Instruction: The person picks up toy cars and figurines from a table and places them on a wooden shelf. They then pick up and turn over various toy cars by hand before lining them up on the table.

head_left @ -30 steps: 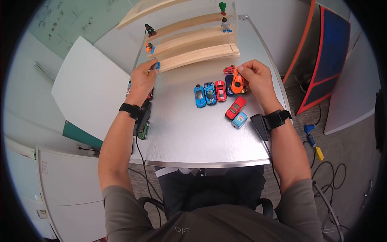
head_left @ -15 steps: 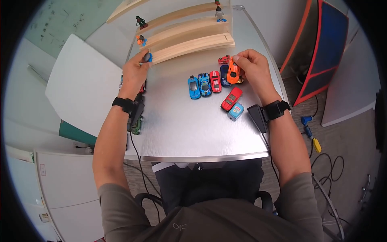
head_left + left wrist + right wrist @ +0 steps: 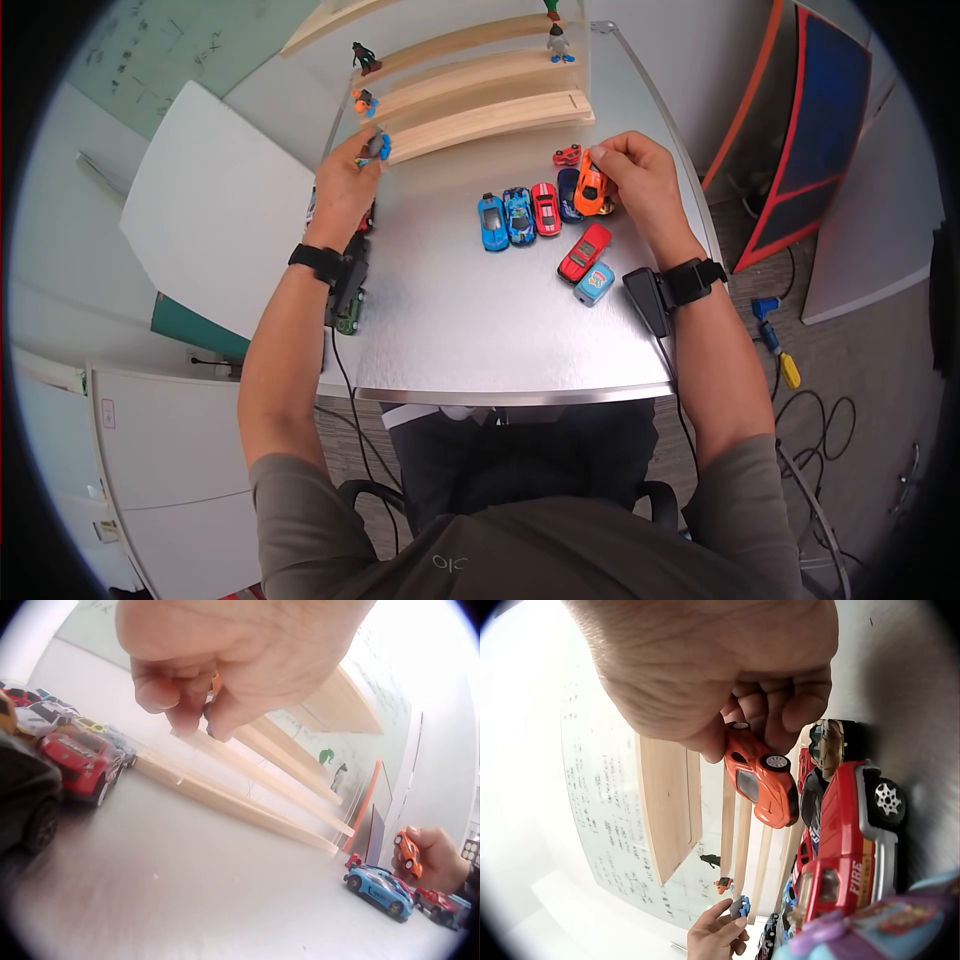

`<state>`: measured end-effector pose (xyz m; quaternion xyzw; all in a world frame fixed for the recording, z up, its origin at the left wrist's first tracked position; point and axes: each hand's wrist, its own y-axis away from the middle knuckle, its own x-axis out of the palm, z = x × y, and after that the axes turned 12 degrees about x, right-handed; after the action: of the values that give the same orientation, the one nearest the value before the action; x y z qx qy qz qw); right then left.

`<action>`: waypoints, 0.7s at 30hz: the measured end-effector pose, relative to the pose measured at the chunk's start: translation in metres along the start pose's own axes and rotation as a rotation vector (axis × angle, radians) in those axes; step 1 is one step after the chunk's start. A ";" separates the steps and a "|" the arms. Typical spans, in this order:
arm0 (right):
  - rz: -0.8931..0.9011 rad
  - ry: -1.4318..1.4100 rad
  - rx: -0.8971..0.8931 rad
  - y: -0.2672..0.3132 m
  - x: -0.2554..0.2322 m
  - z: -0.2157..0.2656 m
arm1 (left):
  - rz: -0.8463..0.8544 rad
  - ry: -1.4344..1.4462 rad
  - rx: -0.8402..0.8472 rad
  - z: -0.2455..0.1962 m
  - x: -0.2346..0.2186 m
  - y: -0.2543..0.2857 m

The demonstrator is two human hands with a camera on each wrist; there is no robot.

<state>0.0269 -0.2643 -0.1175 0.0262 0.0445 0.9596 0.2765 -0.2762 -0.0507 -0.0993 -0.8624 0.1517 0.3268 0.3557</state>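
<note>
Right hand [image 3: 640, 180] pinches a glossy orange toy car [image 3: 590, 189]; left hand [image 3: 347, 185] pinches seemingly 1 small blue toy [image 3: 380, 147].

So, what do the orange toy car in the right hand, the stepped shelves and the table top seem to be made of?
Orange toy car: glossy painted body, probably die-cast metal or plastic; it shines smoothly.
Pale stepped shelves: unpainted light wood, with a faint grain.
Table top: brushed metal or a metal-look laminate, by its grey streaked sheen.

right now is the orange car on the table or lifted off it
Lifted: the right hand pinches the orange car in its fingers, wheels clear above the parked cars.
</note>
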 end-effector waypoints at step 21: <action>-0.016 0.014 -0.007 0.001 0.001 0.000 | 0.005 -0.075 0.142 0.007 0.007 -0.001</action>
<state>0.0254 -0.2645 -0.1173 0.0182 0.0432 0.9577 0.2841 -0.2734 -0.0452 -0.1073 -0.8217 0.1630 0.3482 0.4207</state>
